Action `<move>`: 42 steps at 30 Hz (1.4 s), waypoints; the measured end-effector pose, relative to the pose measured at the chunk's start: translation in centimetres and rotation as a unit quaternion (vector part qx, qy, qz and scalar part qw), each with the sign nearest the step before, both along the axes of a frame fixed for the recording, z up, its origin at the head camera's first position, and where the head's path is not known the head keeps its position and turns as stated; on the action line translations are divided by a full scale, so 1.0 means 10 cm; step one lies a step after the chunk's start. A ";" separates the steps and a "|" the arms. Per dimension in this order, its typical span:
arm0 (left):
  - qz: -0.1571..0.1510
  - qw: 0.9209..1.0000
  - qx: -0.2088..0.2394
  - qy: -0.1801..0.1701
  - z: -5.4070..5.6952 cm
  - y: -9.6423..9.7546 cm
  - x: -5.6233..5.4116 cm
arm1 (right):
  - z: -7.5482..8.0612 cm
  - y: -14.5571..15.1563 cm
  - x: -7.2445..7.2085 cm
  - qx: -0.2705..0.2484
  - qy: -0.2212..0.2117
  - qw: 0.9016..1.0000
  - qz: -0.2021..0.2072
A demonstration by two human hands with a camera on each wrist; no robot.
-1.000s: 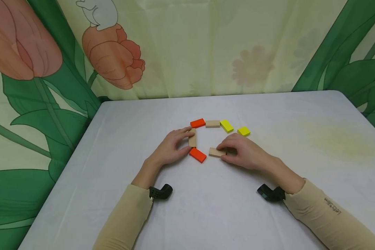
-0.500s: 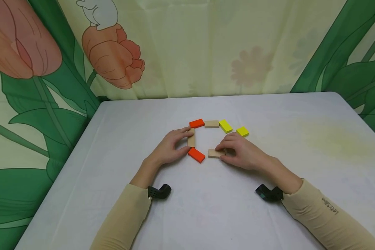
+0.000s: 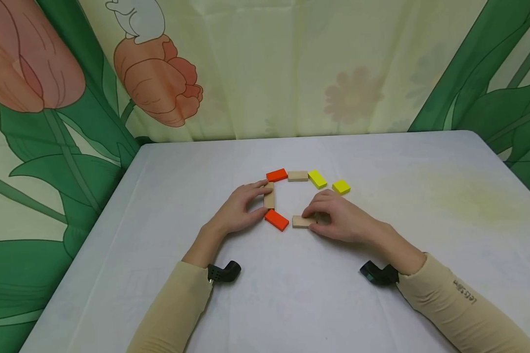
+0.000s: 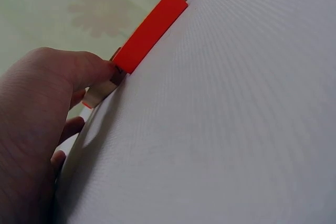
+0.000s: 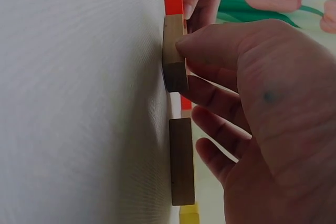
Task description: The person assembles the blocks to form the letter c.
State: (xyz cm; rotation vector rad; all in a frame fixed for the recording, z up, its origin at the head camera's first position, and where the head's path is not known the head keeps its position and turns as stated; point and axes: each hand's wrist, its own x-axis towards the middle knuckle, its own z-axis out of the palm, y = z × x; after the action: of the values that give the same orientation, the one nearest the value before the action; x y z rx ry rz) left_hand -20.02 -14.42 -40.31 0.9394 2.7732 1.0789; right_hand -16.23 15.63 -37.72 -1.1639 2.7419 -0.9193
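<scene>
In the head view several flat blocks form an open ring on the white tabletop. My left hand holds the upright-lying plain wooden block on the ring's left side, thumb at its near end and fingers at its far end. The thumb also meets the near red block in the left wrist view. My right hand pinches another plain wooden block between thumb and fingers. A small gap separates that block from the near red one. Below it in the right wrist view lies a further wooden block, hidden by the hand in the head view.
A far red block, a plain wooden block and a yellow block make up the ring's far side. A second yellow block lies apart, beyond my right hand. A printed curtain hangs behind the table.
The wooden block in my right hand has turned slightly, from slanting to nearly level across the head view. My left hand keeps its place on its block.
</scene>
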 end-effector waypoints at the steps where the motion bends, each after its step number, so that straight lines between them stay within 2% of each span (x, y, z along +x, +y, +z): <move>1: 0.000 1.000 0.000 0.000 0.00 0.00 0.00 | 0.00 0.00 0.00 0.001 0.000 1.000 0.001; 15: 0.002 1.000 -0.005 -0.003 -0.01 0.00 0.00 | 0.02 -0.01 0.03 0.001 -0.021 1.000 0.008; 33: 0.005 1.000 -0.004 -0.005 0.00 0.01 0.01 | 0.01 -0.01 0.03 -0.001 0.004 0.999 0.035; 42: 0.003 1.000 -0.005 -0.002 0.00 0.00 0.01 | 0.01 -0.03 0.05 0.007 -0.008 0.999 0.037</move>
State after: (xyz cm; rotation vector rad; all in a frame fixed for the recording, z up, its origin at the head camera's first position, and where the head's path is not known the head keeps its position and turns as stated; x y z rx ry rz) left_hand -19.94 -14.43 -40.30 0.9270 2.7774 1.0644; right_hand -15.74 15.35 -37.60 -1.2411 2.6676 -0.8959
